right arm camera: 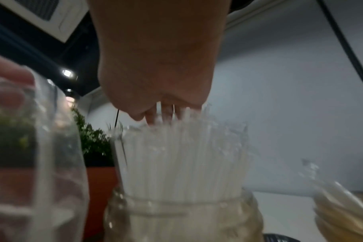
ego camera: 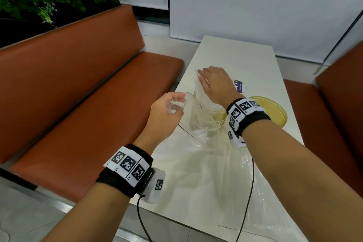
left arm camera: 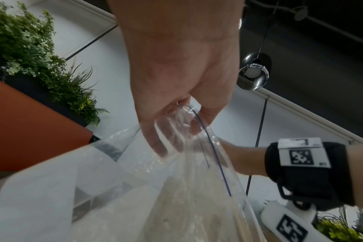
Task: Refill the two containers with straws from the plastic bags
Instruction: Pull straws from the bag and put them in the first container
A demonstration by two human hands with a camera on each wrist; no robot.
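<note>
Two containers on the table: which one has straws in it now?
The container under the right hand, nearer the bench: a bundle of clear straws stands upright in it. The yellowish container to its right shows no straws.

A white flat-topped bench (ego camera: 233, 59) is seen under a clear plastic bag (ego camera: 193, 108) edged with a thin blue line, a pale yellow round plastic lid (ego camera: 275, 110), milky translucent straws (right arm camera: 182, 157), black wristbands (ego camera: 125, 179) with black-and-white square markers, and rust-orange padded seats (ego camera: 78, 84).
</note>
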